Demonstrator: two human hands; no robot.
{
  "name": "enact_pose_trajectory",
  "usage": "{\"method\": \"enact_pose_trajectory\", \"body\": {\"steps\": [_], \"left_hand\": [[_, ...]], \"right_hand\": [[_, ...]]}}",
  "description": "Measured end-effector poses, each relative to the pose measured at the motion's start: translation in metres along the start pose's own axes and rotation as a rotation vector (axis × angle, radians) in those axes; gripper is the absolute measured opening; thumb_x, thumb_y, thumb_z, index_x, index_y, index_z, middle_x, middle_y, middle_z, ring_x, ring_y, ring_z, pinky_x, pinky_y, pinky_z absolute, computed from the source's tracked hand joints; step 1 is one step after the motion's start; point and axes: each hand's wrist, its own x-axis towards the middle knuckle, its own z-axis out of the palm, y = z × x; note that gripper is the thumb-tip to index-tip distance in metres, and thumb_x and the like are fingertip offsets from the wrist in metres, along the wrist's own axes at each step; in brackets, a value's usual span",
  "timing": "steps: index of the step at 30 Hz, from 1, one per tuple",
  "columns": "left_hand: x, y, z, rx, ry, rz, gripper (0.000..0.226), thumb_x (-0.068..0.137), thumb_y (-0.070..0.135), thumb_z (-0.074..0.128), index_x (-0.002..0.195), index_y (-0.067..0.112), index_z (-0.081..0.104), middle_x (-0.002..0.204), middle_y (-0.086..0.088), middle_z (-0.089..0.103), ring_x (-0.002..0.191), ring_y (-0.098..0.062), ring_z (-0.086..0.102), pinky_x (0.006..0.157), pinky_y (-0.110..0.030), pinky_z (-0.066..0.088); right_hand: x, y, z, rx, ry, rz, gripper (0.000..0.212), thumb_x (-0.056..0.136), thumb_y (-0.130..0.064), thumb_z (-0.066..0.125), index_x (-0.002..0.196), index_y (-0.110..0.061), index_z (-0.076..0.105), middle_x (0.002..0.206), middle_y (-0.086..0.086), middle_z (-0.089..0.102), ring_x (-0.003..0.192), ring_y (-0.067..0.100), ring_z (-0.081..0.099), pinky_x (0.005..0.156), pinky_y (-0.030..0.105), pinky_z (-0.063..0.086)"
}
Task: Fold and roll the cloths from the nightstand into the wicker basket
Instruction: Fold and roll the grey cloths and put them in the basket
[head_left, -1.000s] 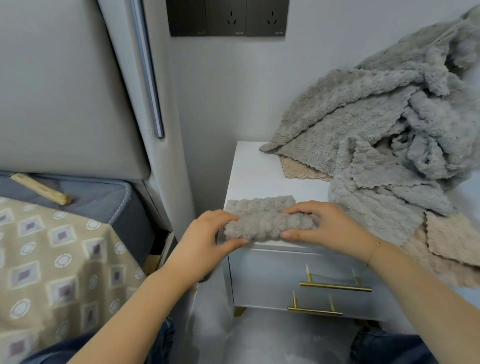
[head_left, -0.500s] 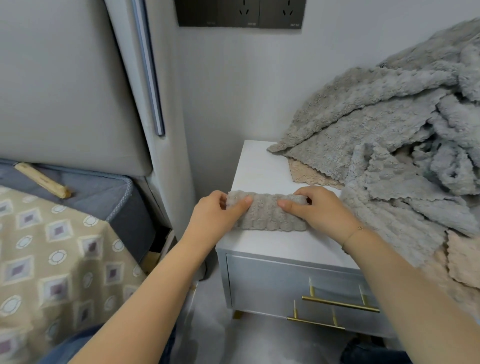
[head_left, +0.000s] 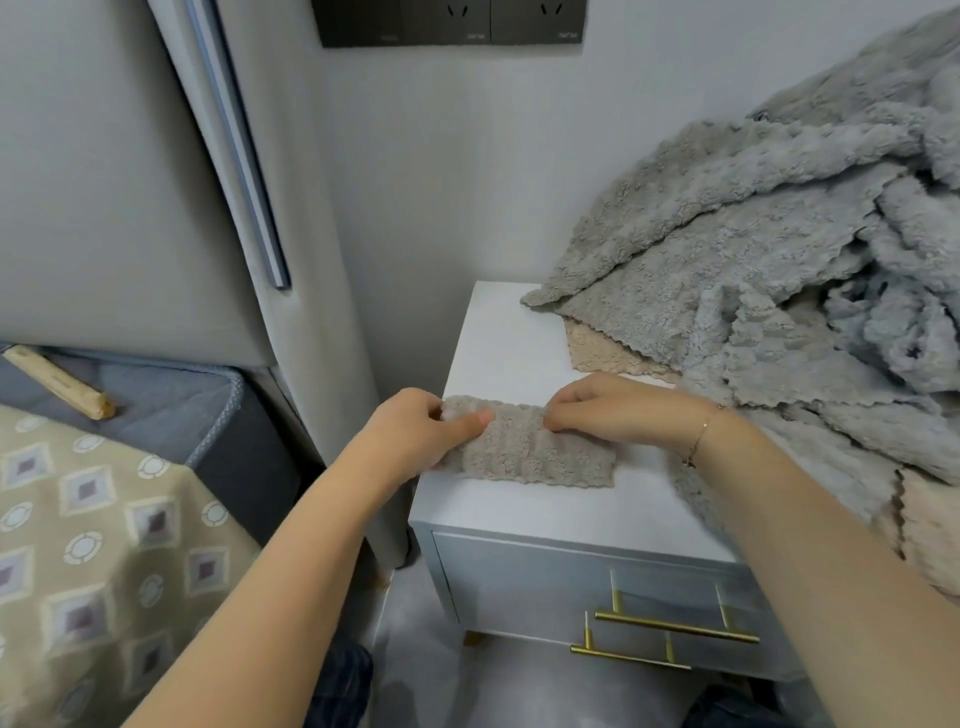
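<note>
You're pinching the far edge of the folded grey cloth (head_left: 530, 449) with both hands: your left hand (head_left: 421, 434) is gripping its left end, thumb lying on top, and your right hand (head_left: 613, 410) is nipping the right end with curled fingers. The cloth is lying flat as a long strip near the front left corner of the nightstand (head_left: 519, 343). A heap of grey and beige cloths (head_left: 753, 280) is spilling over the nightstand's right side and back right corner, its nearest edge just beside your right wrist.
</note>
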Motion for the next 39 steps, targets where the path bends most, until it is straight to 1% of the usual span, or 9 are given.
{"method": "enact_pose_trajectory", "body": {"steps": [4, 7, 13, 16, 19, 26, 31, 34, 39], "left_hand": [[-0.003, 0.002, 0.005, -0.108, -0.09, 0.115, 0.066, 0.08, 0.056, 0.066, 0.1, -0.006, 0.061, 0.078, -0.007, 0.054, 0.069, -0.019, 0.047, 0.065, -0.031, 0.038], [-0.015, 0.01, 0.005, -0.236, -0.149, 0.22, 0.046, 0.082, 0.043, 0.071, 0.102, 0.001, 0.066, 0.096, -0.014, 0.068, 0.084, -0.025, 0.066, 0.081, -0.035, 0.056], [-0.045, 0.035, 0.012, -0.52, -0.285, 0.254, 0.029, 0.082, 0.02, 0.073, 0.107, 0.006, 0.067, 0.112, -0.018, 0.068, 0.104, -0.029, 0.066, 0.091, -0.037, 0.056], [-0.068, 0.051, 0.018, -0.582, -0.373, 0.298, 0.037, 0.076, 0.02, 0.074, 0.109, 0.007, 0.066, 0.112, -0.02, 0.068, 0.102, -0.026, 0.067, 0.091, -0.032, 0.055], [-0.098, 0.076, 0.027, -0.636, -0.498, 0.371, 0.044, 0.071, 0.021, 0.072, 0.112, 0.007, 0.066, 0.112, -0.016, 0.07, 0.101, -0.021, 0.068, 0.091, -0.029, 0.055], [-0.164, 0.125, 0.055, -0.483, -0.59, 0.498, 0.077, 0.06, 0.044, 0.089, 0.124, 0.011, 0.062, 0.123, -0.016, 0.065, 0.114, -0.025, 0.063, 0.103, -0.045, 0.047], [-0.219, 0.142, 0.107, -0.348, -0.588, 0.544, 0.038, 0.08, 0.039, 0.074, 0.112, 0.021, 0.066, 0.114, -0.003, 0.067, 0.103, -0.015, 0.064, 0.091, -0.028, 0.054], [-0.242, 0.142, 0.137, -0.275, -0.541, 0.587, 0.023, 0.089, 0.041, 0.063, 0.109, 0.03, 0.068, 0.107, 0.013, 0.068, 0.102, -0.003, 0.061, 0.09, -0.025, 0.05], [-0.273, 0.129, 0.205, -0.1, -0.648, 0.617, 0.014, 0.097, 0.032, 0.054, 0.101, 0.031, 0.067, 0.104, 0.005, 0.068, 0.101, -0.011, 0.062, 0.09, -0.029, 0.05]], "right_hand": [[-0.02, -0.001, 0.002, -0.03, -0.064, -0.02, 0.031, 0.078, -0.053, 0.069, 0.08, -0.022, 0.065, 0.077, -0.011, 0.062, 0.073, 0.006, 0.058, 0.067, 0.021, 0.042], [-0.035, 0.0, 0.006, 0.016, -0.016, -0.009, 0.039, 0.073, -0.05, 0.076, 0.097, -0.021, 0.067, 0.096, -0.005, 0.069, 0.089, 0.012, 0.066, 0.082, 0.029, 0.053], [-0.092, 0.002, 0.003, 0.16, 0.053, 0.069, 0.056, 0.074, -0.043, 0.078, 0.119, -0.016, 0.058, 0.123, -0.008, 0.062, 0.11, 0.012, 0.06, 0.105, 0.036, 0.044], [-0.134, 0.005, 0.006, 0.296, 0.14, 0.089, 0.062, 0.063, -0.041, 0.083, 0.116, -0.018, 0.058, 0.117, 0.002, 0.066, 0.105, 0.015, 0.065, 0.099, 0.036, 0.049], [-0.189, 0.005, 0.009, 0.511, 0.155, 0.091, 0.048, 0.076, -0.025, 0.076, 0.12, -0.021, 0.057, 0.115, 0.0, 0.068, 0.099, 0.006, 0.067, 0.085, 0.019, 0.054], [-0.303, 0.021, 0.021, 0.668, 0.271, 0.089, 0.049, 0.075, -0.034, 0.074, 0.118, -0.014, 0.065, 0.113, 0.003, 0.071, 0.107, 0.019, 0.067, 0.096, 0.033, 0.05], [-0.38, 0.05, 0.06, 0.726, 0.511, 0.154, 0.027, 0.082, -0.034, 0.068, 0.105, -0.02, 0.07, 0.096, -0.001, 0.075, 0.088, 0.013, 0.072, 0.07, 0.021, 0.056], [-0.421, 0.074, 0.083, 0.805, 0.635, 0.187, 0.032, 0.084, -0.037, 0.065, 0.109, -0.018, 0.07, 0.1, 0.002, 0.075, 0.092, 0.019, 0.071, 0.075, 0.027, 0.057], [-0.488, 0.12, 0.136, 0.986, 0.786, 0.291, 0.035, 0.084, -0.035, 0.061, 0.109, -0.011, 0.068, 0.1, 0.009, 0.074, 0.09, 0.025, 0.071, 0.072, 0.031, 0.058]]}}
